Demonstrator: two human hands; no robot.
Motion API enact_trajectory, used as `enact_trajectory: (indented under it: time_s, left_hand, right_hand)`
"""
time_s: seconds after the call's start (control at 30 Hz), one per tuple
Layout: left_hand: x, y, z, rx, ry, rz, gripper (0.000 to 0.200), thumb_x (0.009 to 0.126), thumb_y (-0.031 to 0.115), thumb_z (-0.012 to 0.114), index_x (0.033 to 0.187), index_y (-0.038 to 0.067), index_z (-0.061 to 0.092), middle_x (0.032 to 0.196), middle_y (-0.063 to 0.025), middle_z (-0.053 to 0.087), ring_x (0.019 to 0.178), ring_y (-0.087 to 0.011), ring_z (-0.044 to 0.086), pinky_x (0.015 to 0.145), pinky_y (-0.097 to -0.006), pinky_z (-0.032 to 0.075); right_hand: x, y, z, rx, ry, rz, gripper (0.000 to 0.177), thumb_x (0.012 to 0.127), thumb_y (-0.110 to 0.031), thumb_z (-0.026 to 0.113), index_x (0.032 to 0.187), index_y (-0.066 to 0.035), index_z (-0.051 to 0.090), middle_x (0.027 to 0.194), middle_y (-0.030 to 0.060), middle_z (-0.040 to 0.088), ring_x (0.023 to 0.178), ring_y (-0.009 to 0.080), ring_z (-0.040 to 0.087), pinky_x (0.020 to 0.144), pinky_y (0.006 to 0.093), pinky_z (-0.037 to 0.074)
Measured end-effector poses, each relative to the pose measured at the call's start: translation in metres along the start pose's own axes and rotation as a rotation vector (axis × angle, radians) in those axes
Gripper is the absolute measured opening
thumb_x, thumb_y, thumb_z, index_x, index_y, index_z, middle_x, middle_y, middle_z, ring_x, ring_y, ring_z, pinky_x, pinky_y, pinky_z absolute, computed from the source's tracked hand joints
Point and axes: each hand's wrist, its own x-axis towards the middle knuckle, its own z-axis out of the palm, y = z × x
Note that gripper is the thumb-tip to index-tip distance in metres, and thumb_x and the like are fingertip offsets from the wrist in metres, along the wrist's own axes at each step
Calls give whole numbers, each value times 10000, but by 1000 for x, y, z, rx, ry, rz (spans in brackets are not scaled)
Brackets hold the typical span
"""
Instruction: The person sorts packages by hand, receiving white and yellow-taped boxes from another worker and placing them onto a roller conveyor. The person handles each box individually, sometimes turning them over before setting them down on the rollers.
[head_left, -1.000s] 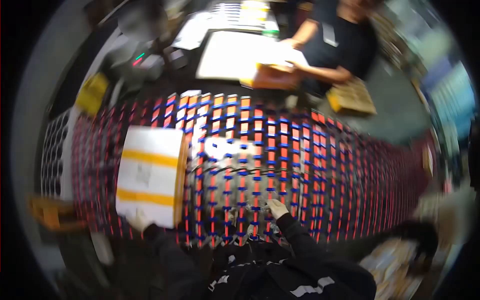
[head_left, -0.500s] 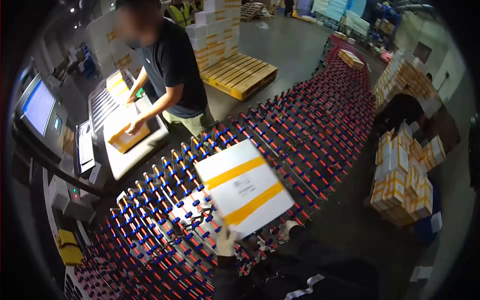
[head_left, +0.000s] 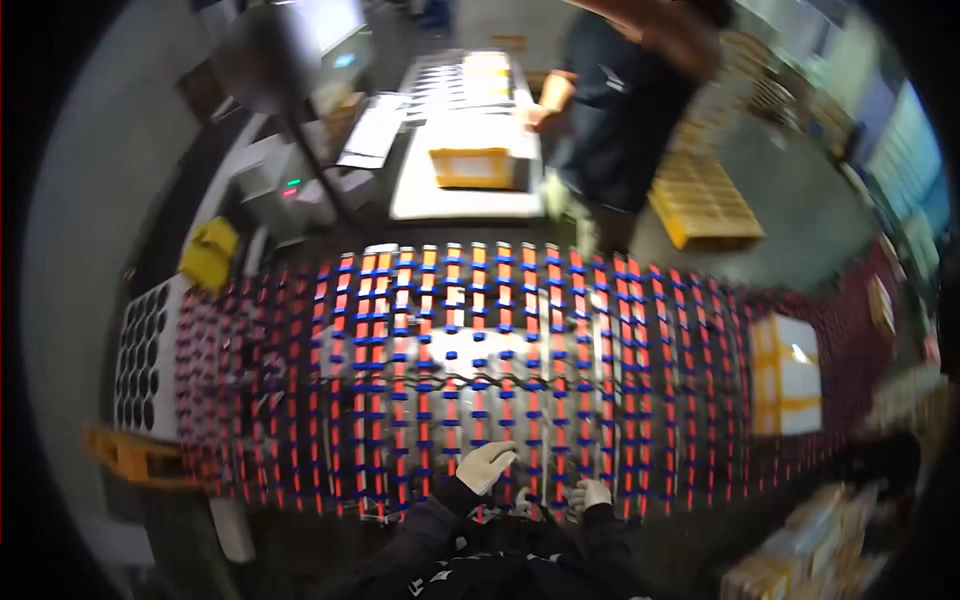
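Reaching over the near side of a roller conveyor point(head_left: 558, 410), a person's left hand point(head_left: 487, 467) is bending its fingers loosely with nothing showing in them, though I cannot tell how wide they are standing or whether they are touching the rollers below. Just to its right and a little lower, the right hand point(head_left: 592, 496) is curling its fingers inward; whether they are gripping anything, I cannot tell. Well apart from both hands, a white box point(head_left: 787, 375) banded in yellow is lying on the conveyor toward the right. Across the way, a co-worker point(head_left: 615, 120) in a dark shirt is standing at a brightly lit counter point(head_left: 415, 203), where a yellow-taped carton point(head_left: 470, 167) is sitting near the co-worker's hand point(head_left: 540, 113).
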Motion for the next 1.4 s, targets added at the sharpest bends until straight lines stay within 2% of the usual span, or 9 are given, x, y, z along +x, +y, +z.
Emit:
enact_trajectory:
  time_s: [0.2,0.27,0.3,0.43,0.87,1.0,1.1,1.23,1.4]
  left_hand:
    - [-46,-35,-67,5,489,-69,421,994,329,603,1265,17,685,1228,-185,715,1172,-309,667,1015,-379,500]
    - [-61,-43,-81,63,622,-48,408,994,318,602,1250,13,692,1214,-187,720,1158,-301,676,1000,-374,507]
    - [-65,-51,-86,37,658,-56,405,993,315,603,1246,13,694,1212,-186,722,1154,-301,678,997,-374,509]
    - [-70,-84,-82,-84,678,-86,405,989,309,607,1235,1,696,1198,-180,730,1148,-294,684,986,-371,512]
    - [-56,-80,-59,163,712,-59,391,928,323,679,1181,27,710,1155,-187,723,1105,-361,675,959,-433,520]
    - [-59,-94,-70,796,883,-385,509,815,381,763,1193,56,654,1171,-177,640,1144,-370,624,939,-482,518]
    - [-59,-103,-70,726,733,-594,700,813,462,750,1365,72,568,1338,-173,593,1216,-352,597,986,-483,485]
    - [-53,-97,-50,828,565,-749,914,806,607,711,1539,139,430,1527,-218,460,1350,-346,502,1124,-520,339]
    - [-43,-96,-55,946,344,-889,940,816,674,684,1576,202,397,1619,-226,338,1478,-341,353,1190,-529,235]
  right_hand:
    - [16,-22,50,-368,168,-161,248,939,-290,556,1005,-62,627,645,94,591,463,188,511,410,336,373]
    - [36,-26,42,-1044,264,-413,417,925,-406,596,1064,-24,687,773,190,707,620,299,672,583,423,531]
    - [-39,-41,83,-1218,347,-436,578,877,-525,636,1133,-13,719,992,259,745,933,380,731,863,452,557]
    - [-33,-24,87,-1425,427,-466,700,814,-580,677,1254,-36,675,1213,245,704,1164,392,664,1014,459,507]
    - [-51,-1,89,-1274,846,-664,620,795,-413,753,1298,-75,626,1191,207,687,1094,385,671,936,484,543]
    - [-74,-11,94,-1417,1044,-594,816,765,-510,783,1383,-40,531,1365,188,594,1185,347,640,970,488,523]
    - [-64,-15,94,-1409,733,-337,1208,733,-633,792,1590,3,226,1459,209,540,1247,365,616,1033,490,489]
    - [-47,-6,108,-1591,785,-229,1465,699,-653,832,1593,63,-81,1487,222,519,1262,324,617,1042,467,481]
    - [-49,-5,129,-1631,849,-142,1454,728,-644,823,1573,105,-94,1484,222,511,1292,315,593,1030,439,475]
